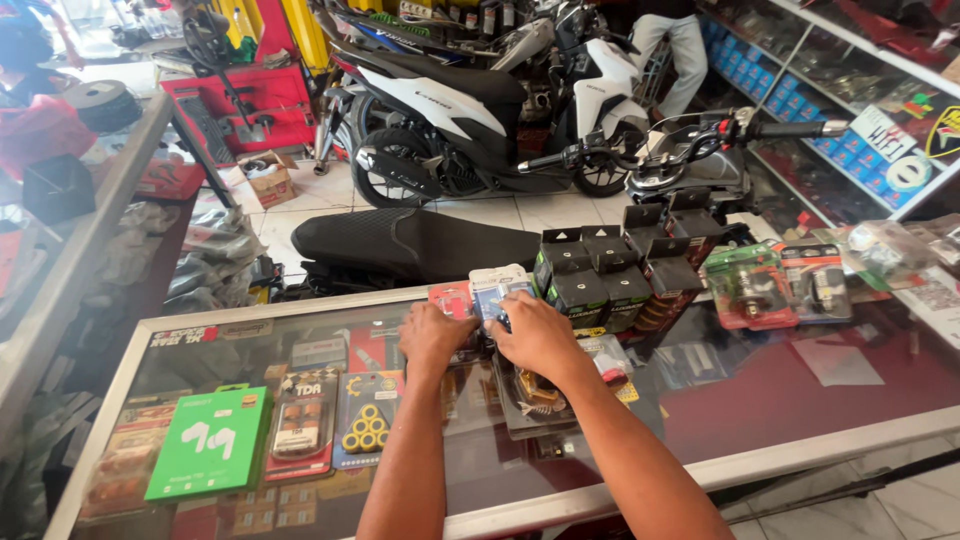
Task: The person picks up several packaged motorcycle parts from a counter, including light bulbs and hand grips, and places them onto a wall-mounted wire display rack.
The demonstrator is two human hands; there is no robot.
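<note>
On the left of the glass surface [800,395] a green box [212,441] lay flat, with a pack of small rollers [301,426] just beside it and a blue card of yellow rings [366,420] next along. The left hand [432,335] rested near the far edge of the surface, its fingers curled down over a red packet [450,298], though whether they gripped it could not be told. Just beside it, the right hand [536,335] lay with its fingers closed on the lower end of a pale blue blister pack [497,285], which stood at the far edge of the surface, touching the red packet on one side and the black boxes [600,275] on the other. Those boxes stood in tight rows, some stacked, reaching back toward the handlebar [690,140] of a grey scooter. Under the right forearm a clear pack with orange parts [535,395] lay on the glass. Further right sat a green-backed bulb pack [748,285] and a red-backed pack [815,280], near each other. Beyond the surface a black seat [410,242] rested on the floor, and a white scooter [480,100] stood behind it.
</note>
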